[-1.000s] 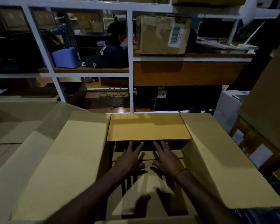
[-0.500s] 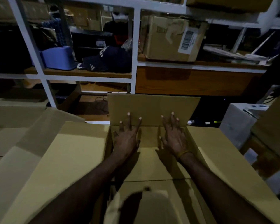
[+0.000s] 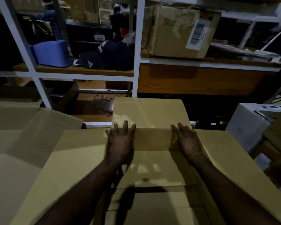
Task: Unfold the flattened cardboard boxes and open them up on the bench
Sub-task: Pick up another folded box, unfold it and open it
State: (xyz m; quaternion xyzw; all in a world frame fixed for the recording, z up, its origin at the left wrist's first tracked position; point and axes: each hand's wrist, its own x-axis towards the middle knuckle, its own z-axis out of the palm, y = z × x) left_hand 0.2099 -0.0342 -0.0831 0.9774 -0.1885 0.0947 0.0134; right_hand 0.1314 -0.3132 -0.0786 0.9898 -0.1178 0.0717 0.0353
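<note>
Cardboard box (image 3: 152, 168) opened on bench directly in front of person, side flaps spread outward, far flap (image 3: 150, 112) raised, left hand (image 3: 120, 142) and right hand (image 3: 187, 142) flat with fingers extended, pressing inner far wall, grasping nothing.

Two bare forearms, no sleeves visible up to the frame edge. Left hand (image 3: 120, 142) bare, no rings, nothing at the wrist behind the fingers. Right hand (image 3: 187, 142) bare too, with thin yellow band (image 3: 196, 156) around the wrist, just behind the knuckles. Short pale fingernails on both hands.
</note>
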